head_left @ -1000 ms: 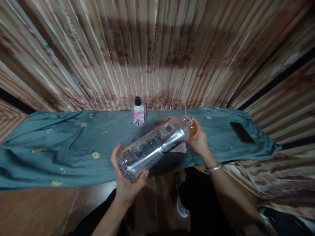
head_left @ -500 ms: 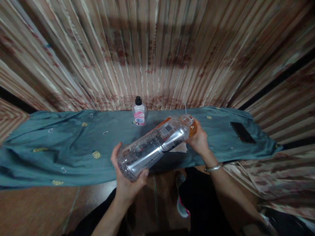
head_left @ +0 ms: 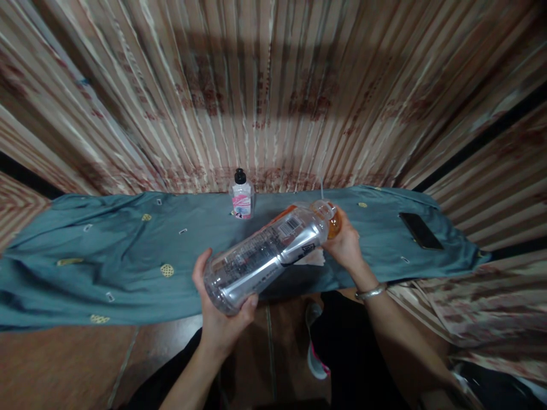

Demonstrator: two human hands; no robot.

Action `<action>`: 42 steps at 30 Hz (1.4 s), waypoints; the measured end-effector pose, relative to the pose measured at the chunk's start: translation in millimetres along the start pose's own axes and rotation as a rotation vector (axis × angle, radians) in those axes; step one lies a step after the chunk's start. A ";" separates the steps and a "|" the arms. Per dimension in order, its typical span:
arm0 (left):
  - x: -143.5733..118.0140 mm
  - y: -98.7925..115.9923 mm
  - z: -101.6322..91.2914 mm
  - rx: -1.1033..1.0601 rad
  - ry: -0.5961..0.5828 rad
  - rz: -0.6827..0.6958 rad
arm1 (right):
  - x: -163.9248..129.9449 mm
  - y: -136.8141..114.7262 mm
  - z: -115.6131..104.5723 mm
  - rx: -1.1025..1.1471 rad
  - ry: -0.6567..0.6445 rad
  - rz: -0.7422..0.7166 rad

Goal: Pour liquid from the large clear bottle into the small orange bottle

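Note:
A large clear plastic bottle [head_left: 267, 253] with a printed label lies tilted in the air, base toward me and neck away to the right. My left hand [head_left: 222, 319] grips its base from below. My right hand [head_left: 348, 247] holds the neck end, fingers around an orange cap [head_left: 335, 223]. A white piece of tissue or paper [head_left: 314, 259] shows under the bottle, next to my right hand. Both hands hover over the front edge of a teal cloth [head_left: 106, 250] spread on a surface.
A small bottle with a black cap and pink label [head_left: 241, 199] stands at the back of the cloth. A dark phone [head_left: 421, 230] lies at the right end. Striped curtains [head_left: 273, 91] hang behind. My legs and a shoe [head_left: 314, 353] are below.

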State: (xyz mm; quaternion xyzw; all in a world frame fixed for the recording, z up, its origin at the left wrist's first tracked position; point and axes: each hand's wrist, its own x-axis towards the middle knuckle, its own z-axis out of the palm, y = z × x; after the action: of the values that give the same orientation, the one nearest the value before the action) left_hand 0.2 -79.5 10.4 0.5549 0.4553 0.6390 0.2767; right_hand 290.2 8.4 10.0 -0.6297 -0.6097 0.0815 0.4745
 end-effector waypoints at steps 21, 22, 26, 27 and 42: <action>-1.1 -1.6 1.0 -0.014 -0.020 -0.008 | -0.3 0.0 -0.5 0.035 -0.021 0.016; -1.1 -1.2 1.1 -0.015 -0.020 -0.005 | -0.3 0.3 -0.4 0.037 -0.020 0.014; -1.1 0.0 0.5 -0.035 -0.031 -0.047 | -0.4 0.4 -0.8 0.031 -0.009 0.006; -1.1 0.2 0.3 -0.040 -0.037 -0.055 | -0.4 0.2 -1.0 0.025 -0.006 0.004; 0.1 1.1 1.9 -0.024 -0.008 -0.013 | -0.2 -1.7 -1.7 0.020 -0.009 0.023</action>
State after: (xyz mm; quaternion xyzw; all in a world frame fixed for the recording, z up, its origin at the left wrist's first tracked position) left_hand 2.3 -79.4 11.4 0.5511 0.4499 0.6404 0.2895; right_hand 290.1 7.1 12.0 -0.6316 -0.6036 0.0959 0.4770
